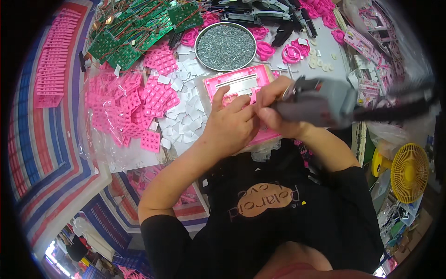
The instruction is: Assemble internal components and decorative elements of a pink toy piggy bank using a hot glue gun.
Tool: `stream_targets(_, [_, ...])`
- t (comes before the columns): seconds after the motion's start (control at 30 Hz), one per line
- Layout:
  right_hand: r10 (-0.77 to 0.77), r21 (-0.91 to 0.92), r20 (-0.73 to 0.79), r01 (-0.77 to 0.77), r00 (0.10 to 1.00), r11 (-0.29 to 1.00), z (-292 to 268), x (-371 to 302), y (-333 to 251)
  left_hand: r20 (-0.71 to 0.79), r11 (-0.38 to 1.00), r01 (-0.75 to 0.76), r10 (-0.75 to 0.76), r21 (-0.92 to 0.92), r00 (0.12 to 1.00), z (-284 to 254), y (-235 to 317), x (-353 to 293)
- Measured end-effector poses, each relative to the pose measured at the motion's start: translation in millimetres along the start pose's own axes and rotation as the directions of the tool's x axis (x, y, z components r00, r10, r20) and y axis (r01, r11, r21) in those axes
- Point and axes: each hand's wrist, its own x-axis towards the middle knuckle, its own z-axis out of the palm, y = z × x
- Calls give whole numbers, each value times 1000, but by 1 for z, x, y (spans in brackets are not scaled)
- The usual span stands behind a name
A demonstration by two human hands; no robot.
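1. Black shirt [320,223] fills the near edge.
2. Blurred grey-black tool [325,102] partly covers the right hand [276,109]; its fingers are bunched, but I cannot tell whether they clamp anything.
3. Left hand [232,123], index finger apart, lies over the pink casing [254,74] on the surface; its grip is partly hidden.
4. White squares [183,123] lie left of the casing.
5. Beyond, a round bowl [197,53] holds small metal pieces [226,44].

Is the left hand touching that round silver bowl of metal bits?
Apart. The head view shows pink plastic casing between the left hand and the round silver bowl.
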Motion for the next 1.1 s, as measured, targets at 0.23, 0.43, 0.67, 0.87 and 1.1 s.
stream_targets(0.23, [5, 198, -7, -3, 1000, 980, -5, 9, 18, -21, 998, -35, 36, 58, 999, 6, 5, 1])
stream_targets(0.43, [-29, 600, -184, 135, 983, 788, -43, 37, -1, -207, 929, 336, -363, -157, 908, -44, -55, -34])
stream_targets(0.67, [21, 469, -236, 95, 972, 878, -68, 54, -10, -183, 787, 531, -499, 315, 847, -88, -103, -73])
stream_targets(0.87, [-495, -527, -541, 184, 680, 829, -61, 55, -38, -354, 854, 512, -454, 89, 818, -85, -85, -62])
stream_targets(1.1, [196, -166, 285, -153, 938, 974, -1, 17, -62, 145, 818, 390, -363, -424, 920, -81, 23, -33])
